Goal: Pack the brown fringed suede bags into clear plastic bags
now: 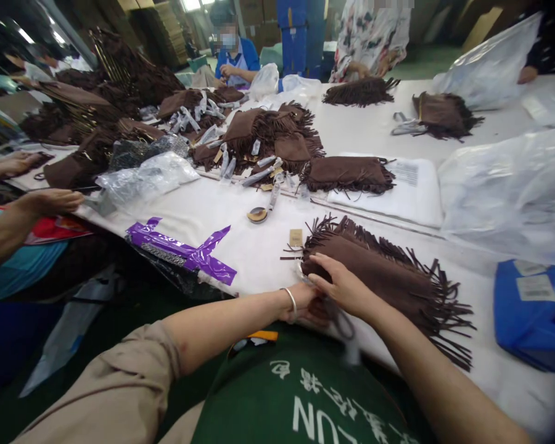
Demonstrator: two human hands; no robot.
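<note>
A brown fringed bag [388, 277] lies flat on the white table [240, 234] right in front of me. My right hand [340, 287] rests on its near left corner with fingers curled, pinching the edge. My left hand [305, 305], a bracelet on its wrist, lies partly under the right hand at the same corner; its fingers are hidden. A small tan tag [295, 237] sits by the bag's upper left fringe.
More brown fringed bags [346, 174] and heaps [268, 135] cover the table. Clear plastic bags [513, 191] lie right, a blue bag [531, 311] at the near right, purple wrapping [180, 250] left. Other people's arms [23, 216] reach in from the left; more people stand at the far side.
</note>
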